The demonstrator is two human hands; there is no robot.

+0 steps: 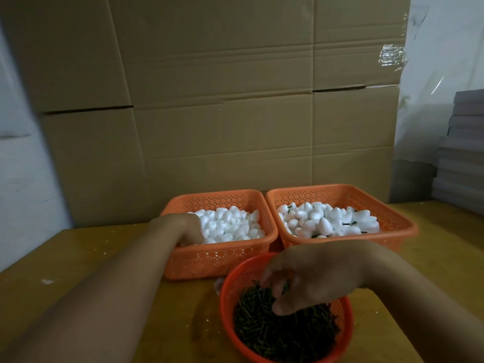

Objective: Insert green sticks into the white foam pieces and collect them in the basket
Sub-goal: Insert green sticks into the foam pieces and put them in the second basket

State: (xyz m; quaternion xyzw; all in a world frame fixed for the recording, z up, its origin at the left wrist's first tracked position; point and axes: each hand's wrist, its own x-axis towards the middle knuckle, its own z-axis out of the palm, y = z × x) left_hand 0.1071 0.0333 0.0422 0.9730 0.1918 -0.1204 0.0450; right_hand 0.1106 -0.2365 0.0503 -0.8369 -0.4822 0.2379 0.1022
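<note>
Left hand (189,229) digs into plain foam pieces (230,226) in left basket (220,258), grip hidden; right hand (301,279) fingers curl into green sticks (282,334) in round basket (227,297); stuck pieces (330,222) fill right basket (392,218) on counter (104,258).

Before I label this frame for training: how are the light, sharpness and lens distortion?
Head view: dim, warm-tinted light; the white foam pieces read brightest, near washed out. The right hand over the green sticks and the left hand look soft. Wide-angle bending curves the cardboard edges; glare glints on the tape.
</note>
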